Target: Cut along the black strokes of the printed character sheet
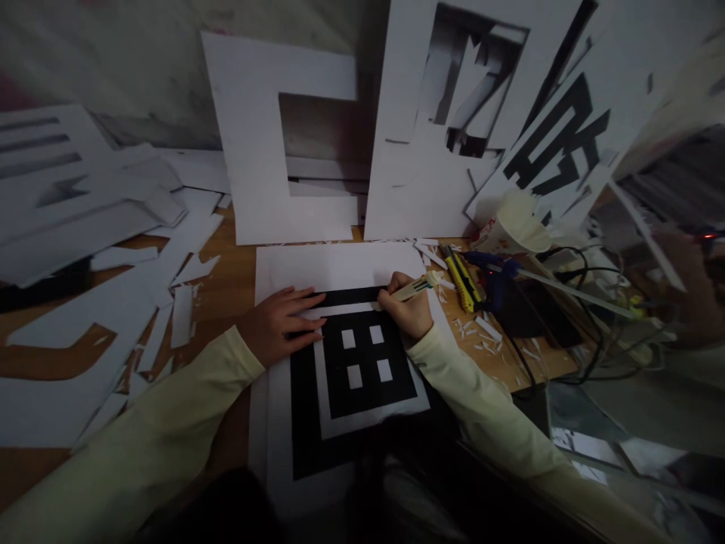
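Observation:
A white sheet with a black printed pattern (371, 393) lies on the table in front of me, over white board (340, 264). The pattern has nested squares with several small white rectangles in the middle. My left hand (282, 323) rests flat on the sheet's left upper part, fingers spread. Gripped in my right hand (408, 308) is a pen (418, 286) with a thick pale barrel. Its tip end is at the upper right of the pattern, mostly hidden by the fingers.
Cut white boards (254, 143) lean at the back. White scraps (181, 317) lie at left. On the right are a yellow utility knife (461, 279), a blue glue gun (495, 272), a paper cup (510, 227) and cables (589, 302). Another person's hand (683, 279) shows at far right.

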A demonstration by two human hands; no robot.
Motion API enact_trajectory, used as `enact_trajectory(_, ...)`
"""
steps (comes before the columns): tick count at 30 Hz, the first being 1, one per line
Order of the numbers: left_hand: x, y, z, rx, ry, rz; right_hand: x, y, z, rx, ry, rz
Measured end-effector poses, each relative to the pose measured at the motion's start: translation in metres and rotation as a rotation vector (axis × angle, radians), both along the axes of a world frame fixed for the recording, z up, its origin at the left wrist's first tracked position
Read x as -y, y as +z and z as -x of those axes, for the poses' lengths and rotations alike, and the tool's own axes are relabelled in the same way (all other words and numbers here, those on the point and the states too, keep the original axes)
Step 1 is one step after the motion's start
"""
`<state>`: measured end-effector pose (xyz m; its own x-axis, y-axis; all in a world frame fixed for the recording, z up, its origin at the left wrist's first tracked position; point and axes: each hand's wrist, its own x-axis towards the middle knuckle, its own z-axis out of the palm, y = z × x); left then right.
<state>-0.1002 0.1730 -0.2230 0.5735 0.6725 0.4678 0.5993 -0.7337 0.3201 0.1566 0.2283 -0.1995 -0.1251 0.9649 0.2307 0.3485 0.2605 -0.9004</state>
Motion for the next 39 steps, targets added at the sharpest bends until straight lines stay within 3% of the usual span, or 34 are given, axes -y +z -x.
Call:
enact_trajectory(5, -0.0001, -0.0014, 0.0000, 0.010, -0.001, -0.016, -0.0004, 0.0043, -0.0005, 0.010, -0.023, 0.079)
enact_trajectory(13, 0.0001, -0.0007, -0.0001, 0.028, -0.007, -0.003, 0.0020, 0.0000, 0.0016, 0.024, 0.078, 0.138)
enact_trajectory(39, -0.0001, -0.0020, 0.0012, 0.013, -0.017, -0.021, -0.0022, 0.0030, -0.0065, 0.070, 0.025, 0.074)
